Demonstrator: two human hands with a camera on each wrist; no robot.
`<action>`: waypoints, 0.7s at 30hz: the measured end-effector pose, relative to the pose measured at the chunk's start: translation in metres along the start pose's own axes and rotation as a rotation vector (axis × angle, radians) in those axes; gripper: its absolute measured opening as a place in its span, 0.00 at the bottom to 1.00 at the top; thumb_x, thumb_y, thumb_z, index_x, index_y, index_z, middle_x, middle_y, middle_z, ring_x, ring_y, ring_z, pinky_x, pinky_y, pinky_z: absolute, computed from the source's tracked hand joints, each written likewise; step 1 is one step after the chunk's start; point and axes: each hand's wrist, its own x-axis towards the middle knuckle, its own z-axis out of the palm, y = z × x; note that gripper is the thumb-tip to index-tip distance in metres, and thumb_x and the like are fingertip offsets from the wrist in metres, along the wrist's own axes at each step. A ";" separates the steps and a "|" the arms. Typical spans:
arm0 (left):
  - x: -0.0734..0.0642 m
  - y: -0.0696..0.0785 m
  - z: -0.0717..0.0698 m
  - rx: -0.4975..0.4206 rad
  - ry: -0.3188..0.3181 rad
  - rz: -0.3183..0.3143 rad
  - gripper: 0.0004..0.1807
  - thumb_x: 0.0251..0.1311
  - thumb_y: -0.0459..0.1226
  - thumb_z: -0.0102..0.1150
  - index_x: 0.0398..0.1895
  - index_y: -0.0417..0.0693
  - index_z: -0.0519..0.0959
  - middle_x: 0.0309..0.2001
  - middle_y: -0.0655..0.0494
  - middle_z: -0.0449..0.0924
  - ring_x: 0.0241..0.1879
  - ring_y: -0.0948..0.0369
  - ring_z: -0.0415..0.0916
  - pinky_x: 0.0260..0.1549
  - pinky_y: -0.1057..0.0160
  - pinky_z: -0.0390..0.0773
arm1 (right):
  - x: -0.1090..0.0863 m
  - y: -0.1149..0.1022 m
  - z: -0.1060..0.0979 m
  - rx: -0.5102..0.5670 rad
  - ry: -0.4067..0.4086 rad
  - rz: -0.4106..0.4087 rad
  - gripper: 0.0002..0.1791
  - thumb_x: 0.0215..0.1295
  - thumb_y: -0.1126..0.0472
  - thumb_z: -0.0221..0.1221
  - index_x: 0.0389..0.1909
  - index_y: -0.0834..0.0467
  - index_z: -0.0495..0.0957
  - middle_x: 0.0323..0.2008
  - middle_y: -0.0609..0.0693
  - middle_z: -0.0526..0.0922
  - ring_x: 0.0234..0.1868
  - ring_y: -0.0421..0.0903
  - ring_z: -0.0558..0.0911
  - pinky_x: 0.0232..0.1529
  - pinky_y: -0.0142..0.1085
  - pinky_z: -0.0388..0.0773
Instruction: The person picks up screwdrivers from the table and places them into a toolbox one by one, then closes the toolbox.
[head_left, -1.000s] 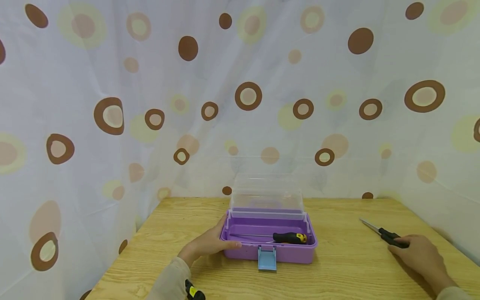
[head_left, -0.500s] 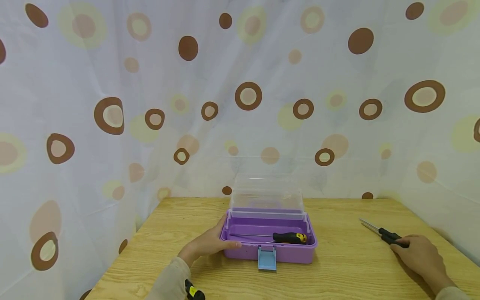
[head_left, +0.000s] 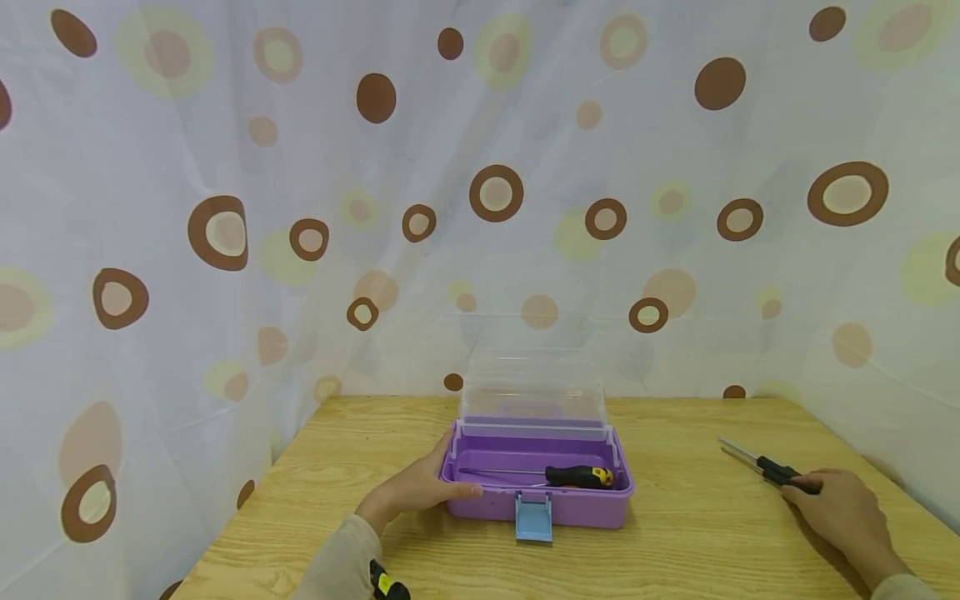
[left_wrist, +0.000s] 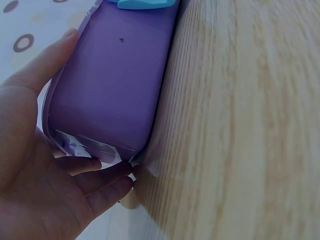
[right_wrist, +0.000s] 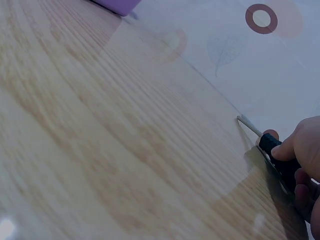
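Observation:
A purple toolbox [head_left: 577,507] stands on the table with its clear lid [head_left: 534,387] raised and its light blue latch [head_left: 534,521] hanging down. My left hand [head_left: 420,486] grips the left end of the box, thumb at the front rim and the other fingers against the side. Inside lies a screwdriver [head_left: 573,476] with a black and yellow handle; something orange shows partly beneath it. Over on the right, my right hand [head_left: 843,508] holds a black-handled screwdriver [right_wrist: 267,142], its shaft directed away from me. A dark shape lies below that handle; I cannot tell whether it is shadow or another tool.
Beside my left sleeve, a black and yellow handle [head_left: 388,583] shows at the lower edge of the head view. The wooden table [head_left: 675,550] has a white dotted curtain [head_left: 420,150] behind it and at both sides.
The right hand's fingertips have shifted very slightly to the right at the screwdriver handle. My left hand and the toolbox keep their places.

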 end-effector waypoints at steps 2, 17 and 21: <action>0.000 0.000 0.000 -0.002 -0.001 0.003 0.65 0.62 0.53 0.70 0.84 0.49 0.31 0.81 0.40 0.47 0.75 0.42 0.55 0.72 0.37 0.52 | 0.000 0.000 0.000 0.010 0.012 -0.002 0.27 0.69 0.47 0.65 0.48 0.70 0.84 0.53 0.79 0.76 0.50 0.79 0.74 0.38 0.66 0.77; 0.002 -0.002 -0.001 -0.011 -0.018 0.027 0.66 0.62 0.54 0.70 0.84 0.48 0.29 0.80 0.39 0.49 0.74 0.43 0.57 0.72 0.37 0.53 | 0.001 0.006 0.001 0.043 0.167 -0.013 0.28 0.74 0.46 0.61 0.52 0.70 0.82 0.56 0.82 0.70 0.49 0.82 0.72 0.29 0.60 0.78; 0.002 -0.003 -0.001 -0.014 -0.018 0.026 0.66 0.62 0.54 0.70 0.84 0.48 0.29 0.80 0.39 0.49 0.74 0.43 0.57 0.72 0.38 0.53 | 0.002 0.005 0.002 0.041 0.211 -0.020 0.28 0.75 0.46 0.59 0.53 0.71 0.82 0.56 0.83 0.71 0.50 0.82 0.72 0.32 0.60 0.77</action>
